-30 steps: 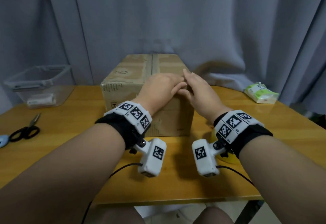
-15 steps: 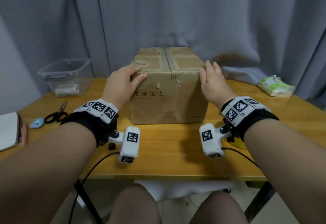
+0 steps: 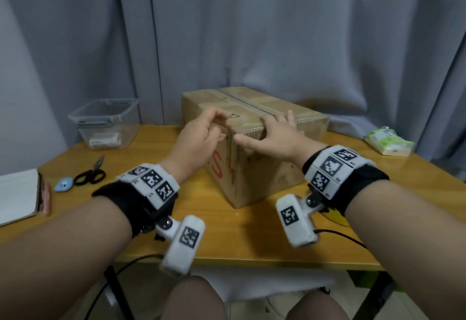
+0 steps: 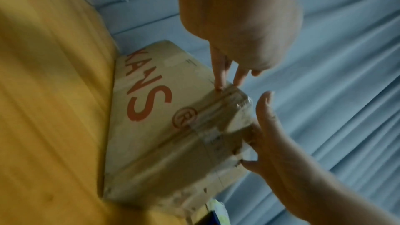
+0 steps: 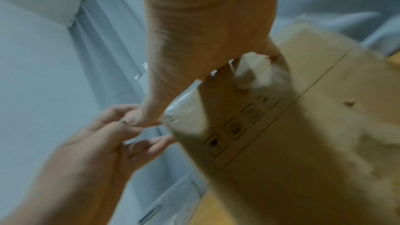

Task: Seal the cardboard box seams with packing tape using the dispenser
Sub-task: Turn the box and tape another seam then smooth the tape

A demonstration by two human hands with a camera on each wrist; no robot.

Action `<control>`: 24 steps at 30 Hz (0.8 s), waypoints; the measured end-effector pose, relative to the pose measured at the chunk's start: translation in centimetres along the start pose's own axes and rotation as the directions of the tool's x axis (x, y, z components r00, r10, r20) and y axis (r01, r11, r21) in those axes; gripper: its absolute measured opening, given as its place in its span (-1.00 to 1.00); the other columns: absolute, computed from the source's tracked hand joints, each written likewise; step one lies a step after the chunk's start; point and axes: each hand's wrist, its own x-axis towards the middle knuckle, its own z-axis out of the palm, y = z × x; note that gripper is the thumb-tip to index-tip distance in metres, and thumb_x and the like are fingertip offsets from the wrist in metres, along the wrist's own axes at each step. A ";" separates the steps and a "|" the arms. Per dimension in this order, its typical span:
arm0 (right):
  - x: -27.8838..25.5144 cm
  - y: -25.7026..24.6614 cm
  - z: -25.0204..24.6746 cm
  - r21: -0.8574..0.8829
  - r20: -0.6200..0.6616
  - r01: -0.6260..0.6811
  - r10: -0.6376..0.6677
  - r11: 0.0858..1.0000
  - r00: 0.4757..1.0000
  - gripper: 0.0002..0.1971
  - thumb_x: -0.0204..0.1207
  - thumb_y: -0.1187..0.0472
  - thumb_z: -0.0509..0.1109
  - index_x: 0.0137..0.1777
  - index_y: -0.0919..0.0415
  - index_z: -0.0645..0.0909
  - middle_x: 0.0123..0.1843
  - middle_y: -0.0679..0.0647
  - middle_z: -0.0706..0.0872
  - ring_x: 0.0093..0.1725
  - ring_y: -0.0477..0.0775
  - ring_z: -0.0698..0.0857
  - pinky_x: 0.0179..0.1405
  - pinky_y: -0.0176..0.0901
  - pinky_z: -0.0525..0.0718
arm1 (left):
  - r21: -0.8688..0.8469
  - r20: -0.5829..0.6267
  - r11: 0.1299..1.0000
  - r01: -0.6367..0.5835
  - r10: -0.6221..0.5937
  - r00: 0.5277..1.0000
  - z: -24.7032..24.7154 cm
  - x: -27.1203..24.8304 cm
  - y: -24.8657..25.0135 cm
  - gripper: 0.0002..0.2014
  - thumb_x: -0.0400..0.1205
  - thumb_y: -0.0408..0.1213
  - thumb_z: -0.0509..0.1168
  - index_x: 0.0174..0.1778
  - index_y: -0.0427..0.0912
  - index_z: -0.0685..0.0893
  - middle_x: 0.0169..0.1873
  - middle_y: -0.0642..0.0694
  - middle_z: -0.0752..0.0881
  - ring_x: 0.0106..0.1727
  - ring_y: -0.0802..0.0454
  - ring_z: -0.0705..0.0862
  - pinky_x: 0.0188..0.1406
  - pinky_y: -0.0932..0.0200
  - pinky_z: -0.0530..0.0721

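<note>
Hands meet at the near top corner of a brown cardboard box [image 3: 254, 148] printed with red letters, standing skewed in the middle of the yellow wooden desk [image 3: 252, 234]. The right hand [image 3: 274, 140] lies flat and released along the near top edge, thumb out. The left hand [image 3: 199, 140], fingers loosely curled and grasping nothing visible, touches the taped corner. The box looks light and stiff, its glossy clear tape [image 4: 218, 109] slippery; taking it by opposite side walls seems safest. No dispenser is in view.
</note>
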 end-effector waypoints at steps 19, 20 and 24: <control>-2.3 7.0 -2.2 0.211 -0.254 0.199 -0.143 0.957 0.957 -0.49 0.38 0.24 0.46 0.37 0.13 0.63 0.44 0.02 0.59 0.47 -0.03 0.49 0.47 -0.32 0.29 | 0.705 0.048 0.696 0.134 -0.236 0.971 -5.0 4.2 -5.1 -0.39 0.63 0.29 -0.17 0.36 0.06 0.57 0.35 -0.16 0.60 0.41 -0.19 0.47 0.52 -0.29 0.21; -2.1 7.8 -2.4 0.212 -0.258 0.165 -0.108 0.963 0.960 -0.50 0.39 0.23 0.43 0.38 0.11 0.62 0.46 0.00 0.57 0.49 -0.02 0.47 0.50 -0.26 0.29 | 0.735 -0.001 0.656 0.173 -0.254 0.967 -5.6 3.9 -5.4 -0.41 0.64 0.29 -0.17 0.38 0.12 0.54 0.40 -0.12 0.56 0.47 -0.18 0.42 0.55 -0.34 0.07; -1.1 8.8 -2.4 0.049 -0.245 -0.091 0.100 0.995 0.964 -0.47 0.49 0.03 0.28 0.50 -0.18 0.44 0.61 0.08 0.34 0.57 0.21 0.27 0.55 0.13 0.30 | 0.738 -0.102 0.606 0.296 -0.334 0.937 -6.9 3.7 -6.6 -0.40 0.57 0.37 -0.17 0.41 0.24 0.48 0.48 -0.18 0.44 0.53 -0.26 0.31 0.53 -0.38 0.11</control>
